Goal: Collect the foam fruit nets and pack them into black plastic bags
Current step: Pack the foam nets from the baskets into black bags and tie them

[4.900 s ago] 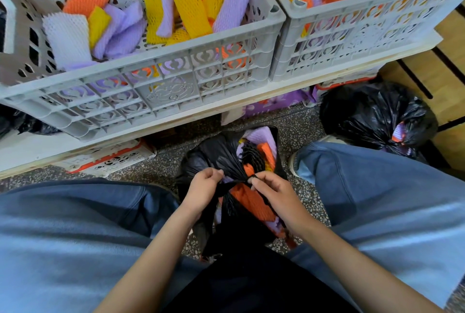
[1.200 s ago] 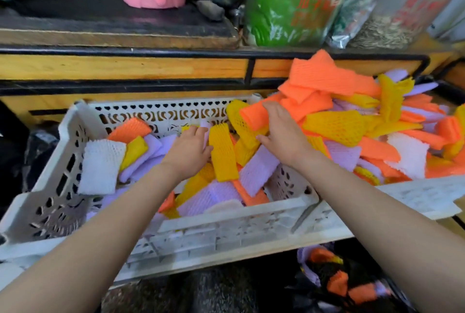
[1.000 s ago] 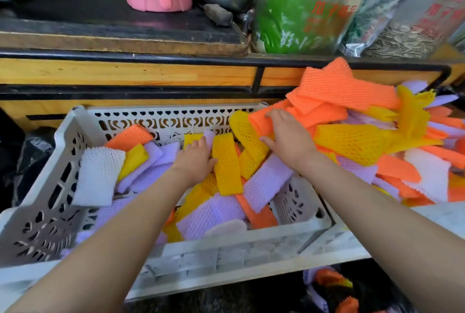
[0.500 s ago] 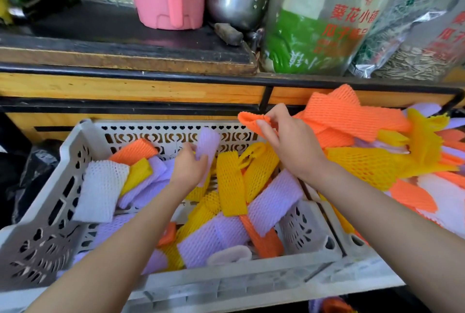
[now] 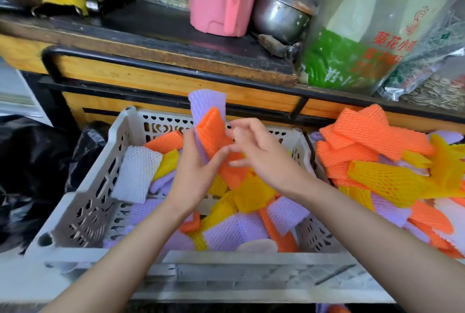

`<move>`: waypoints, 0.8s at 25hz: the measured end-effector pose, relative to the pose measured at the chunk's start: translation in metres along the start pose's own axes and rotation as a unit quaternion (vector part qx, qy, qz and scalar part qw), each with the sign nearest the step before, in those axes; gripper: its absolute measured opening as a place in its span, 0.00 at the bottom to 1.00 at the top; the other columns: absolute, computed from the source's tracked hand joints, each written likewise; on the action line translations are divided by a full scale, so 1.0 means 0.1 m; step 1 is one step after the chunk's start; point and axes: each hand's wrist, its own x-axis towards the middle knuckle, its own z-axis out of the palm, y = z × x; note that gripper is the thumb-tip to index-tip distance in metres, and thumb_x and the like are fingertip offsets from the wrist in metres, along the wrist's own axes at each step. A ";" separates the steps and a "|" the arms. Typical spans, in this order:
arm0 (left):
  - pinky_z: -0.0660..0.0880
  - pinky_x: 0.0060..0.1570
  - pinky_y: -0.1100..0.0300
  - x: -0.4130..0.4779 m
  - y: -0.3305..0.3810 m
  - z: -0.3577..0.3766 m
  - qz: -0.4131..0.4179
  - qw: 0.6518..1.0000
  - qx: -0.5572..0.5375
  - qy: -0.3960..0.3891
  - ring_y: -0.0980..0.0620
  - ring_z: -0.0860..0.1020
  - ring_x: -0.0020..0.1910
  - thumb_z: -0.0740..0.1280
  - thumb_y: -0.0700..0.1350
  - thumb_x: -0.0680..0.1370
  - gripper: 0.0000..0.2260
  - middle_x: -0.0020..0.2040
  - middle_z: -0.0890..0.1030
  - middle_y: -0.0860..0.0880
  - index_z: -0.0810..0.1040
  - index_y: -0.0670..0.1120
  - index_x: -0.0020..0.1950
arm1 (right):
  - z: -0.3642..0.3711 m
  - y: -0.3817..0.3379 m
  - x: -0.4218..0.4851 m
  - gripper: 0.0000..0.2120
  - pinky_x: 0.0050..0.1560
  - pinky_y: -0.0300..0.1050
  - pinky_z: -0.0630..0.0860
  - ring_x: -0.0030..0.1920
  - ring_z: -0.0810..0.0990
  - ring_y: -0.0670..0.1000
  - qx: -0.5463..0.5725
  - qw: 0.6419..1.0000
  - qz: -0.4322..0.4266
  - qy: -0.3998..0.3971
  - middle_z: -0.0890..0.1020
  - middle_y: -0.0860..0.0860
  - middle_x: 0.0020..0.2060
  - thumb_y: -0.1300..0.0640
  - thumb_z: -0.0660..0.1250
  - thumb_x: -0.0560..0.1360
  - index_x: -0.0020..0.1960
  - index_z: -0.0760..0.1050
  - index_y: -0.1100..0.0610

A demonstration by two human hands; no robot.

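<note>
A purple net (image 5: 201, 101) and an orange net (image 5: 214, 134) are pinched in the left hand (image 5: 198, 171), at twelve o'clock over the crate (image 5: 83, 202). Fingers of the right hand (image 5: 259, 159) are spread, with nothing held. The nets could be dropped if the pinch is slackened.

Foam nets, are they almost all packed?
Not nearly. The left hand holds a purple net and an orange net; the right hand hovers open beside. The grey crate and the pile on the right are full. What the black bag holds is hidden.
</note>
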 end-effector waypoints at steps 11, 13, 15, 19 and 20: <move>0.68 0.41 0.80 -0.01 -0.30 -0.66 -0.011 0.998 0.056 -0.015 0.75 0.73 0.43 0.67 0.42 0.77 0.12 0.47 0.75 0.60 0.69 0.48 0.58 | -0.19 1.32 0.06 0.36 0.70 0.45 0.57 0.73 0.58 0.51 -0.528 0.815 0.060 -0.231 0.61 0.48 0.74 0.51 0.70 0.73 0.75 0.56 0.49; 0.68 0.40 0.81 -0.01 -0.30 -0.69 -0.025 0.998 0.056 -0.020 0.74 0.73 0.42 0.66 0.43 0.77 0.13 0.47 0.74 0.61 0.68 0.50 0.59 | -0.18 1.33 0.10 0.33 0.66 0.46 0.57 0.69 0.60 0.52 -0.628 0.742 0.040 -0.230 0.63 0.48 0.72 0.46 0.68 0.73 0.74 0.59 0.47; 0.69 0.39 0.79 -0.01 -0.31 -0.70 -0.049 0.997 0.061 -0.020 0.69 0.73 0.43 0.66 0.44 0.77 0.14 0.48 0.74 0.60 0.67 0.50 0.60 | -0.18 1.25 0.13 0.26 0.61 0.45 0.57 0.65 0.63 0.52 -0.683 0.697 0.013 -0.218 0.68 0.48 0.66 0.43 0.65 0.74 0.69 0.66 0.47; 0.70 0.43 0.65 0.00 -0.37 -0.72 -0.074 0.994 0.084 0.003 0.55 0.74 0.49 0.65 0.45 0.78 0.13 0.52 0.75 0.52 0.68 0.48 0.60 | -0.14 0.88 0.11 0.15 0.47 0.39 0.67 0.46 0.74 0.46 -0.523 0.852 -0.019 0.013 0.79 0.49 0.43 0.44 0.63 0.75 0.54 0.75 0.54; 0.71 0.43 0.63 0.00 -0.38 -0.72 -0.083 0.993 0.080 0.003 0.54 0.75 0.48 0.65 0.45 0.78 0.11 0.50 0.75 0.52 0.68 0.49 0.58 | -0.09 0.75 0.10 0.11 0.40 0.35 0.67 0.39 0.74 0.43 -0.417 0.906 -0.015 0.068 0.77 0.49 0.37 0.46 0.63 0.76 0.47 0.74 0.54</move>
